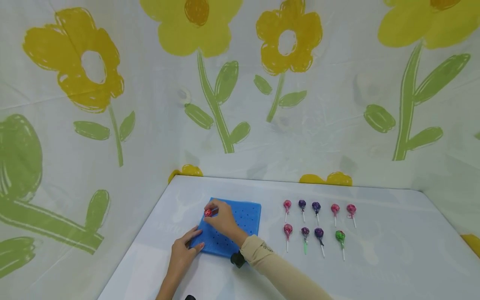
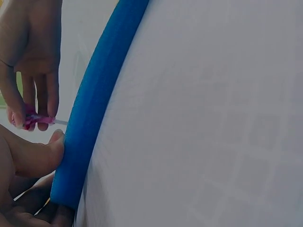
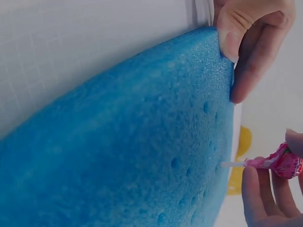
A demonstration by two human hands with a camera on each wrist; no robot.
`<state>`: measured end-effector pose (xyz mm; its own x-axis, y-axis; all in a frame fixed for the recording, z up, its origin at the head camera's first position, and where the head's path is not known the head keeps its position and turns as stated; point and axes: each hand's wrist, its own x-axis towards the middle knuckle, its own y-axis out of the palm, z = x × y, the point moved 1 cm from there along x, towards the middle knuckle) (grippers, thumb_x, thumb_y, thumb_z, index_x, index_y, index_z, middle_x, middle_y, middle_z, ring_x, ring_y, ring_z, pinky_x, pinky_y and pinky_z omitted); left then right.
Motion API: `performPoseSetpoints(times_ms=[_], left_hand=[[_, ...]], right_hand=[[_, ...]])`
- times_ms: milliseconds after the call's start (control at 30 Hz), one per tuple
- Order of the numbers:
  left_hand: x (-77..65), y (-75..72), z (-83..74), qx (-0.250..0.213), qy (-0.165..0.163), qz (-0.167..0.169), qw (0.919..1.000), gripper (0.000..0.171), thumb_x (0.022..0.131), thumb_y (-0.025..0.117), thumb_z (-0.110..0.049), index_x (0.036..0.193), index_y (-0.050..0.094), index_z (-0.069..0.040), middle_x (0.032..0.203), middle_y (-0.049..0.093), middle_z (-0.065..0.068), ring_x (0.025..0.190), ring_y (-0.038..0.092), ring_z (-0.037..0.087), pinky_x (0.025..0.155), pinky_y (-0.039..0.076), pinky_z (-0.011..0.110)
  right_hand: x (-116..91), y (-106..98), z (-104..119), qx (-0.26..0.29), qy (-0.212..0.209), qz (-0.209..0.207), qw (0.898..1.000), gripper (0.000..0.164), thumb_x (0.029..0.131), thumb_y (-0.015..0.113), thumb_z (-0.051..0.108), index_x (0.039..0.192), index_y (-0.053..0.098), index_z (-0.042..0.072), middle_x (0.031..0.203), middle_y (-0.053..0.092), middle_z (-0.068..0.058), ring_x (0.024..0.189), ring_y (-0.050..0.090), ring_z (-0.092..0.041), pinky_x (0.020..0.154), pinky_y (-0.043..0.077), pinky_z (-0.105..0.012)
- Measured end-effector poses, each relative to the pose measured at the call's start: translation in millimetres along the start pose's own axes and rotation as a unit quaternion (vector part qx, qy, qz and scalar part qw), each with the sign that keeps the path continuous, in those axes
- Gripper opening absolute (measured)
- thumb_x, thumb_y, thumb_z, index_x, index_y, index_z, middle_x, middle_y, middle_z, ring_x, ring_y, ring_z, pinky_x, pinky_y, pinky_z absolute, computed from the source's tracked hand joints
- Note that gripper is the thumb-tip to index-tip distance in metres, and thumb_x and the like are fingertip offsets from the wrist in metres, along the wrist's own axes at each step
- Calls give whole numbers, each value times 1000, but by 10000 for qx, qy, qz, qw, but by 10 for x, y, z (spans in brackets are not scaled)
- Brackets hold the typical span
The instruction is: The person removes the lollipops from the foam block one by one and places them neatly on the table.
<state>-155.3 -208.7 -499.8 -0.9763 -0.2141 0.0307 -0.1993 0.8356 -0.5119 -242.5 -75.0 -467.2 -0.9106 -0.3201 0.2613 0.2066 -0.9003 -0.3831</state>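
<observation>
A pink-wrapped lollipop (image 1: 208, 213) is pinched between the thumb and fingers of my right hand (image 1: 223, 218), over the far left part of a blue foam board (image 1: 228, 248). In the right wrist view, the white stick of the lollipop (image 3: 279, 163) points at the board, its tip right at a hole. My left hand (image 1: 182, 255) holds the board's near left corner, thumb and fingers against its edges. Rows of small holes (image 3: 175, 162) dot the foam's top.
To the right, two rows of wrapped lollipops lie on the white table (image 1: 393, 233): pink (image 1: 287, 228), purple (image 1: 318, 232) and one green (image 1: 340, 236). A dark object (image 1: 237, 259) shows by the right wrist. Flower-printed curtains (image 1: 322, 146) enclose the table.
</observation>
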Motion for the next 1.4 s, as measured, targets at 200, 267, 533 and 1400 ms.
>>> performPoseSetpoints(times_ms=[200,267,533,1400], left_hand=[[-1,10,2,31,13,-48,10000,38,82,70,-3,120,65,-2,137,51,13,131,40,36,108,34,47],[3,13,16,58,19,-55,10000,38,82,71,-3,120,65,-2,137,52,13,130,40,36,108,34,47],[15,24,41,154,3,-119,9998,40,81,71,-3,120,65,-4,137,51,13,131,40,36,107,35,48],[35,30,55,161,-104,4,9998,44,80,70,-1,123,61,-2,140,47,14,133,36,36,110,31,48]], right_hand=[[-1,-18,-23,185,-2,-262,9995,20,79,74,4,96,64,9,93,66,-3,83,63,-17,70,56,-25],[13,-46,-11,310,17,-331,9990,20,79,74,3,95,64,9,93,66,-3,82,63,-16,69,57,-25],[64,-198,101,542,-265,-541,9967,22,79,74,3,98,64,6,94,67,-6,80,64,-14,68,57,-22],[-240,-981,286,378,-528,-351,9973,25,82,75,16,103,63,7,98,67,-6,86,65,-21,76,58,-27]])
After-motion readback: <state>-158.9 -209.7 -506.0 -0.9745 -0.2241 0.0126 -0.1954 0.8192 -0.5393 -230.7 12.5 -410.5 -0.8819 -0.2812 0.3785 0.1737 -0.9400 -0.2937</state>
